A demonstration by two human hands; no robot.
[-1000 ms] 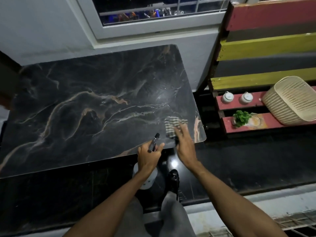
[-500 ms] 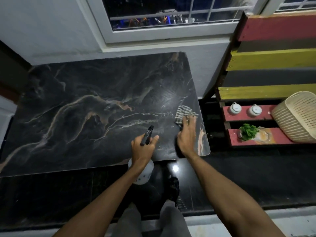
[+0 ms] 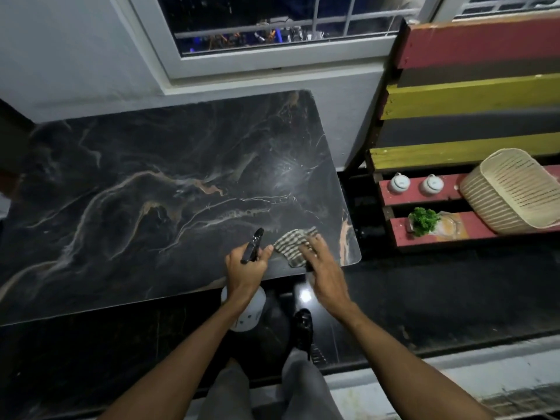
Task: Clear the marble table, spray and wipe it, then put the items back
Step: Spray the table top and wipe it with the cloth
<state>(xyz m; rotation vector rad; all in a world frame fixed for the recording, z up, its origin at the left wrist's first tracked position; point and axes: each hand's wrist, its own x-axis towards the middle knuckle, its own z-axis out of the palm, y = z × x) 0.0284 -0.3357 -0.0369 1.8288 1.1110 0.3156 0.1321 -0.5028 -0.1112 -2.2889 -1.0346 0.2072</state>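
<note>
Below me the floor [image 3: 454,286] is dark, glossy tile that throws back one small bright spot of lamp light. Ahead stands a pale grey wall [image 3: 75,56] with a white-framed window [image 3: 272,60]; it is dark outside behind the bars. To my right a slatted wooden rack [image 3: 472,92] is painted in red, yellow and dark bands. The room is dim. Near my feet a light concrete ledge [image 3: 454,368] runs along the edge of the dark floor.
</note>
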